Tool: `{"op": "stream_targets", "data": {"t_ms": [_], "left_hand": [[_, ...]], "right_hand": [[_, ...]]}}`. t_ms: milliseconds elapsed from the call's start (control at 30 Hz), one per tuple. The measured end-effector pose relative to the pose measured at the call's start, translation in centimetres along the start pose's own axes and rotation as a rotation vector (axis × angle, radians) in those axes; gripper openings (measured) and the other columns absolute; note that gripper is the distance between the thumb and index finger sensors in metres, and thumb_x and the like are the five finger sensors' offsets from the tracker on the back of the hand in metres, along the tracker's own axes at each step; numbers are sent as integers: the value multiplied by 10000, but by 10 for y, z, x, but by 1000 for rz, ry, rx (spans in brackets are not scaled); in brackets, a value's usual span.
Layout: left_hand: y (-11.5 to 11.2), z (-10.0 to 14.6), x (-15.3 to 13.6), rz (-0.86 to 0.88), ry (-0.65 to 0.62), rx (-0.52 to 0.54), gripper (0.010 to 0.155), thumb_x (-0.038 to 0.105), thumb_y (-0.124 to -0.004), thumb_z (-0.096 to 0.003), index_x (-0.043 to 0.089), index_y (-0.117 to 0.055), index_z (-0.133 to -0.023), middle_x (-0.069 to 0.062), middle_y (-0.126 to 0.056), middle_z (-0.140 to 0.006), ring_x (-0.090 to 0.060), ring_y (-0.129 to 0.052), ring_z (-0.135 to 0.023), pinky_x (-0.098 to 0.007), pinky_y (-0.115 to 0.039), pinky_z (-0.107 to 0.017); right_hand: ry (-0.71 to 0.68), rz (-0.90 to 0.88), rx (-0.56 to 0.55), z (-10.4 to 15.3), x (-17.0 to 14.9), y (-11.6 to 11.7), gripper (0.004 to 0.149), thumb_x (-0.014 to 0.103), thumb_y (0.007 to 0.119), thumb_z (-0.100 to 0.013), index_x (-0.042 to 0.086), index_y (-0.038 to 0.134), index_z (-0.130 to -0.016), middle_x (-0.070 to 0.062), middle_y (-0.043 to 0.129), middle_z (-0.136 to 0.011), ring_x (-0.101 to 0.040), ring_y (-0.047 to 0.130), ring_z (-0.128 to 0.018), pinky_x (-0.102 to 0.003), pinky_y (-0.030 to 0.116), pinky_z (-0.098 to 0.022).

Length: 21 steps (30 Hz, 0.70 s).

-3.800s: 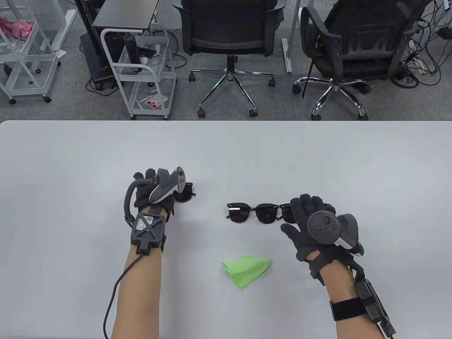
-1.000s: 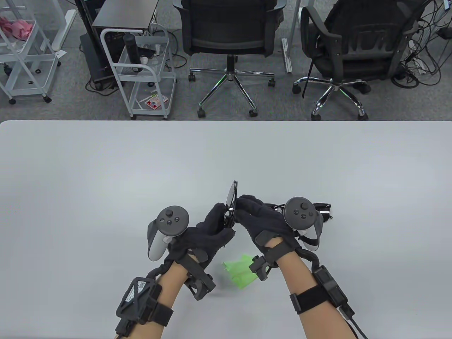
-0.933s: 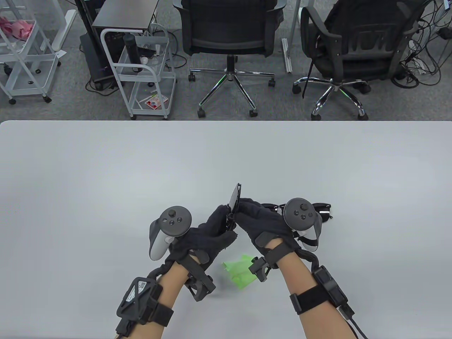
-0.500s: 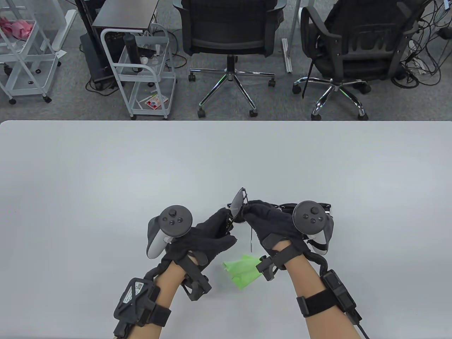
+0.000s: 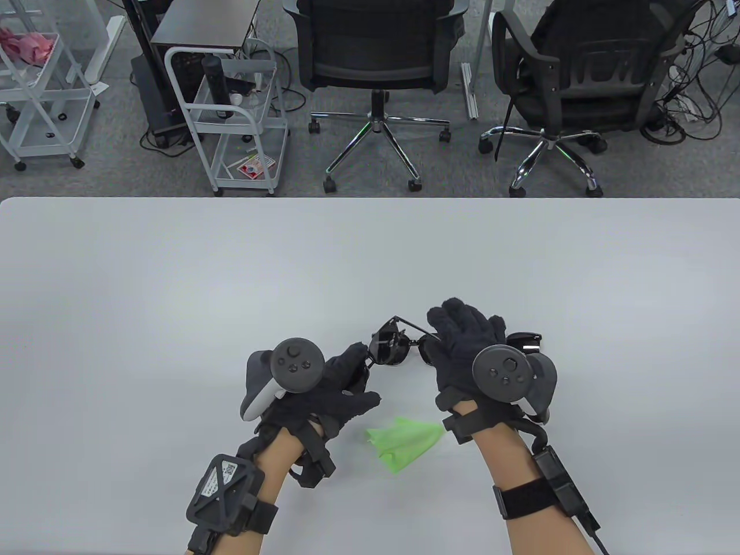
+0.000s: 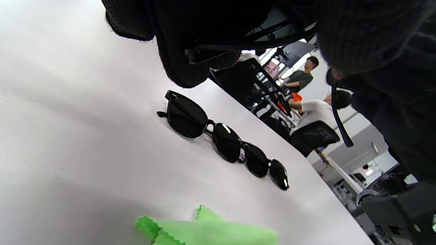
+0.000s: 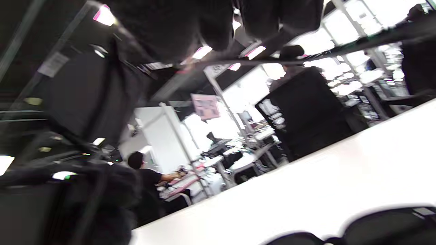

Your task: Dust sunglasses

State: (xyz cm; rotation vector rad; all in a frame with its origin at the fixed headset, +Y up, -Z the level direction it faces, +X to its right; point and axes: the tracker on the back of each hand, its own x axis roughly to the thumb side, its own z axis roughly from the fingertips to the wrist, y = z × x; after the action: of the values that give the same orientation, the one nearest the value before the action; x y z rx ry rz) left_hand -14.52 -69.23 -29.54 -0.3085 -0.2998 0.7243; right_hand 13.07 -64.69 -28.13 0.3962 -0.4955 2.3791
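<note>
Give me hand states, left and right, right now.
Left hand: pinching the held sunglasses.
Right hand: fingers straight over them; grip cannot be told.

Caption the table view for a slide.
Gloved left hand holds one pair of sunglasses above the table, right hand alongside; green cloth lies below.

On the white table [image 5: 173, 277], the left hand [image 5: 329, 393] grips one end of a pair of black sunglasses [image 5: 396, 347] raised off the surface, its fingers curled around the frame at the pair's nine o'clock side. The right hand [image 5: 468, 352] lies at three o'clock of the visible lens, fingers fairly straight and reaching toward twelve o'clock, covering the frame's other half. A second dark pair [image 5: 527, 340] peeks out at three o'clock of that hand. A crumpled green cloth [image 5: 404, 442] lies at six o'clock, between the wrists.
</note>
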Motion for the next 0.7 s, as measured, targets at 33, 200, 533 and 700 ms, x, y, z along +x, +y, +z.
{"op": "stream_targets", "data": {"t_ms": [33, 200, 533, 700], "left_hand": [[2, 0, -2, 50, 12, 23, 911, 698, -795, -305, 309, -497, -1073, 89, -736, -1039, -168, -946, -923, -429, -673, -750], [12, 5, -14, 352, 48, 166, 919, 723, -753, -314, 309, -458, -1079, 100, -716, -1045, -143, -945, -927, -413, -680, -756], [8, 8, -13, 597, -26, 122, 908, 758, -694, -325, 355, -410, -1087, 155, -690, -1060, -94, -928, -941, -436, -661, -774], [-9, 0, -3, 570, -65, -51, 970, 745, -707, -326, 303, -296, -1085, 133, -689, -1065, -122, -923, -945, -460, -655, -766]], "right_hand": [[-26, -22, -22, 0, 6, -4, 667, 411, 828, -480, 110, 631, -1042, -226, 491, -1131, -528, 522, -986, -724, 281, -627], [-234, 39, -115, 11, 45, -18, 613, 434, 811, -500, 125, 685, -1014, -188, 576, -1113, -486, 595, -978, -683, 367, -670], [-34, -199, 140, 12, 34, 36, 574, 438, 771, -505, 106, 752, -972, -175, 817, -990, -458, 858, -825, -650, 661, -600], [144, -577, 255, 12, 8, 55, 612, 426, 739, -524, 116, 631, -1041, -217, 613, -1091, -485, 726, -905, -674, 591, -621]]}}
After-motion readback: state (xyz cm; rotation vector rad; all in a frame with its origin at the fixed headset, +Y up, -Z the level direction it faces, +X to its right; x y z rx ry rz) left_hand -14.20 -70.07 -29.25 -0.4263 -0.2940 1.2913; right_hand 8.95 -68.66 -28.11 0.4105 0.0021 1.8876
